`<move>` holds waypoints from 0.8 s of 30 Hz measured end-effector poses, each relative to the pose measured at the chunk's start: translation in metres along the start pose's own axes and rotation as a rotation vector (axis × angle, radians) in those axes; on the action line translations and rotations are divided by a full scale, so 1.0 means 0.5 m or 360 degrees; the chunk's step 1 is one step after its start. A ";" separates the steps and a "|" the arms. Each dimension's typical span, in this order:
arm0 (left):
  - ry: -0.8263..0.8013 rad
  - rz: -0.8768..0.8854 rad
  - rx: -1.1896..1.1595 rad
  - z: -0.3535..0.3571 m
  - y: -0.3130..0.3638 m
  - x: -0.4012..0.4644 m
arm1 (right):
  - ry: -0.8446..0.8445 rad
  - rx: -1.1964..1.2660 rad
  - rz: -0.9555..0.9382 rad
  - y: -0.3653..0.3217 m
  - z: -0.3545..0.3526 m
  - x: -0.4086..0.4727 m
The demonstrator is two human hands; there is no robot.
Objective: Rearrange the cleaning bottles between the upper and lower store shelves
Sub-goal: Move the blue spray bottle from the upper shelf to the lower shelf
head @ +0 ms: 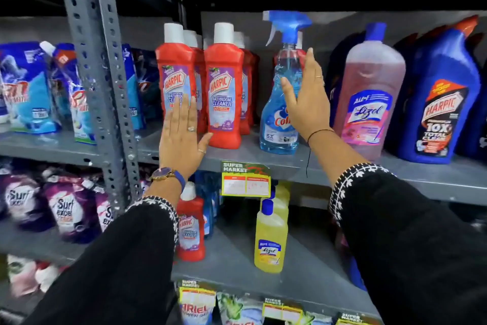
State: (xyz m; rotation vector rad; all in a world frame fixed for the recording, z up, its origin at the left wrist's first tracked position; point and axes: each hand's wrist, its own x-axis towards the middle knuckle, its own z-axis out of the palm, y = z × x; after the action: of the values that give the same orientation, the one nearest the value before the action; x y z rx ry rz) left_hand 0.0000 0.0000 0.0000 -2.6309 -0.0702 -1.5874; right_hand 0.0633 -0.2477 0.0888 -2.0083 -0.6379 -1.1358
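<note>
Both grips are released, fingers flat. The left hand (181,137) rests against a red Harpic bottle (175,79); the right hand (307,99) lies against the blue spray bottle (280,103). Both bottles stand on the grey metal upper shelf (263,161). On the lower shelf (232,258) stand one red bottle (191,227) and yellow Lizol bottles (270,240), glossy plastic.

Price tag (246,183) print blurred; spray bottle (280,103) label partly hidden.
</note>
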 end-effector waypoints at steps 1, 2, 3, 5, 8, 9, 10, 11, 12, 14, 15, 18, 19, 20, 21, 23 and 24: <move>0.0011 -0.0026 -0.0036 0.009 -0.008 -0.008 | 0.0034 0.0090 0.0074 0.006 0.006 0.001; 0.0023 -0.0042 -0.0046 0.011 -0.016 -0.009 | 0.0021 0.0196 0.0159 0.006 0.008 0.002; 0.0059 -0.0060 -0.0079 0.020 -0.022 -0.016 | -0.0021 0.0312 0.0234 0.012 0.012 0.002; 0.0098 -0.0095 -0.0170 0.042 -0.031 -0.027 | -0.0140 0.0508 0.0392 0.023 0.027 0.003; 0.0235 -0.0128 -0.0244 0.050 -0.026 -0.025 | -0.0180 0.0649 0.0478 0.041 0.026 0.002; 0.0278 -0.0144 -0.0264 0.055 -0.027 -0.027 | -0.0193 0.0695 0.0497 0.050 0.029 0.002; 0.0285 -0.0137 -0.0270 0.059 -0.029 -0.032 | -0.0209 0.0743 0.0519 0.056 0.029 0.002; 0.0266 -0.0101 -0.0261 0.066 -0.037 -0.042 | -0.0213 0.0780 0.0530 0.059 0.033 0.002; 0.0239 -0.0045 -0.0245 0.072 -0.046 -0.054 | -0.0203 0.0805 0.0544 0.060 0.037 0.002; 0.0185 0.0083 -0.0200 0.083 -0.066 -0.078 | -0.0161 0.0825 0.0545 0.059 0.039 0.004; 0.0167 0.0122 -0.0177 0.088 -0.075 -0.087 | -0.0139 0.0822 0.0539 0.056 0.041 0.005; 0.0156 0.0152 -0.0156 0.096 -0.083 -0.092 | -0.0098 0.0837 0.0526 0.049 0.042 0.002; 0.0156 0.0155 -0.0156 0.097 -0.083 -0.091 | -0.0086 0.0849 0.0526 0.047 0.044 0.000; 0.0158 0.0165 -0.0153 0.098 -0.083 -0.089 | -0.0064 0.0862 0.0514 0.044 0.044 -0.001; 0.0165 0.0185 -0.0145 0.100 -0.084 -0.089 | -0.0028 0.0862 0.0499 0.036 0.042 -0.001; 0.0181 0.0217 -0.0125 0.104 -0.086 -0.090 | 0.0066 0.0855 0.0454 0.007 0.031 0.002; 0.0187 0.0222 -0.0119 0.104 -0.088 -0.091 | 0.0110 0.0873 0.0427 -0.012 0.023 0.003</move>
State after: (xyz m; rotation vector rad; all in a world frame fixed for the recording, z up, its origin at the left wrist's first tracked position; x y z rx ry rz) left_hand 0.0215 0.0478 -0.0627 -2.5257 0.1785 -1.7241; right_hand 0.0655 -0.2347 0.0882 -1.5219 -0.5507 -0.7624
